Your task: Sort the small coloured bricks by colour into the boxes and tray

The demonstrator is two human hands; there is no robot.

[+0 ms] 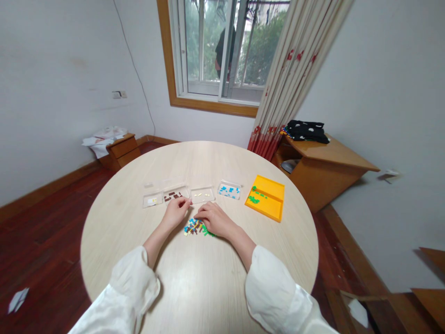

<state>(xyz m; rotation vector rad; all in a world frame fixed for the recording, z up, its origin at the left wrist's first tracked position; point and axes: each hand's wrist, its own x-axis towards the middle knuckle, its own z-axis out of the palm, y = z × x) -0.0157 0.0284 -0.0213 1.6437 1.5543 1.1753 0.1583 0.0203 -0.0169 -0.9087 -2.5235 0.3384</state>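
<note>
My left hand (176,212) hovers just in front of the clear box of brown pieces (173,195), thumb and fingers pinched together. Whatever is between the fingertips is too small to make out. Bent over a mixed pile of small building bricks (194,227) is my right hand (213,219), its fingers curled and touching the pile's far edge. Blue, brown, yellow and green pieces make up that pile. Farther back are a clear box with pale yellow pieces (202,196) and another with blue pieces (229,190). Green pieces (255,200) lie in an open yellow case (267,186) at the right.
A further clear box (152,200) with a few pale pieces stands left of the brown one. Everything rests on a round wooden table (194,287). Beyond it are a small drawer cabinet (123,150), a curtain (278,83) and a wooden desk (333,155).
</note>
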